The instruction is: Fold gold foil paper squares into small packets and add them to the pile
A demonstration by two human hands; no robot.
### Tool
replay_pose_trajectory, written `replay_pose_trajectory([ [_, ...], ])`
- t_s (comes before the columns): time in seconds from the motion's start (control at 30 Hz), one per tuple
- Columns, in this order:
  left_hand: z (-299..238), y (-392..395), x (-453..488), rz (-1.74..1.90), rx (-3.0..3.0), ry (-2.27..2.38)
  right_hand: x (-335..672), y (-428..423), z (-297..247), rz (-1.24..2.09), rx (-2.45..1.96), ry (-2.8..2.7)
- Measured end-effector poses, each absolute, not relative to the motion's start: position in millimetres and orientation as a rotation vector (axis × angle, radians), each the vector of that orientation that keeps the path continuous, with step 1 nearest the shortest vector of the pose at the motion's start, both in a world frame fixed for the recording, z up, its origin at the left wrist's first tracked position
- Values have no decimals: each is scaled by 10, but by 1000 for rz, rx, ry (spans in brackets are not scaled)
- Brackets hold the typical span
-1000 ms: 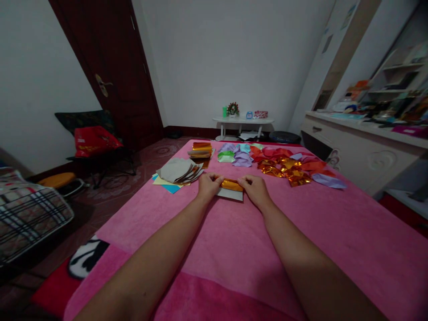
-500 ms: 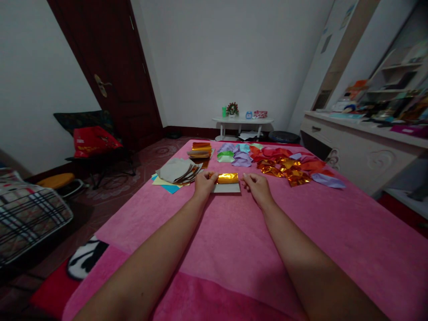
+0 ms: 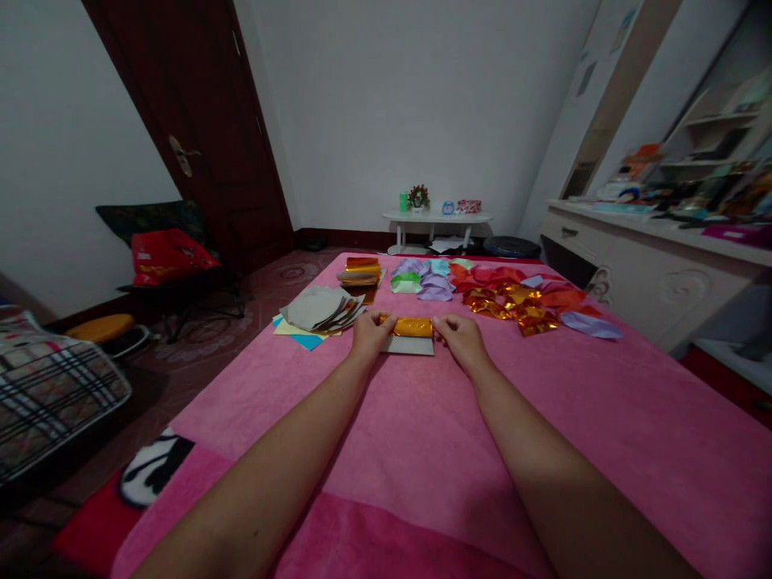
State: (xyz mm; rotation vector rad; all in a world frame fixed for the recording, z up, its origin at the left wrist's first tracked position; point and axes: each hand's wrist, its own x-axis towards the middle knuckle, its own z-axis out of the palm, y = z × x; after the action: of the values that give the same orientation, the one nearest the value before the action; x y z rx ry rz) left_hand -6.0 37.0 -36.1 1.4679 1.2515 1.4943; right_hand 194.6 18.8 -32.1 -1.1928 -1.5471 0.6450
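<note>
A gold foil paper [image 3: 412, 328] with a grey underside lies partly folded on the pink cloth [image 3: 422, 434]. My left hand [image 3: 369, 334] pinches its left end with curled fingers. My right hand [image 3: 459, 338] pinches its right end the same way. A fanned stack of grey and gold sheets [image 3: 322, 310] lies just left of my left hand, over blue and yellow sheets. Beyond the paper sit a small gold stack [image 3: 362, 271] and a row of folded pieces in green, lilac, red and gold [image 3: 500, 296].
A dark door [image 3: 199, 137] stands at the back left, with a chair holding a red bag [image 3: 169, 256] beside it. A small white table [image 3: 437, 219] is against the far wall. A white cabinet [image 3: 651, 265] with clutter runs along the right.
Both hands stay at the ends of the gold paper. The right hand drew slightly off the end half a second ago and is back on it now.
</note>
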Motion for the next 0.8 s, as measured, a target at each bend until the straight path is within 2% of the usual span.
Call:
replay_pose_trajectory([
  [0.8, -289, 343, -63, 1538, 1395, 1296, 1899, 196, -329, 777, -1179, -1462],
])
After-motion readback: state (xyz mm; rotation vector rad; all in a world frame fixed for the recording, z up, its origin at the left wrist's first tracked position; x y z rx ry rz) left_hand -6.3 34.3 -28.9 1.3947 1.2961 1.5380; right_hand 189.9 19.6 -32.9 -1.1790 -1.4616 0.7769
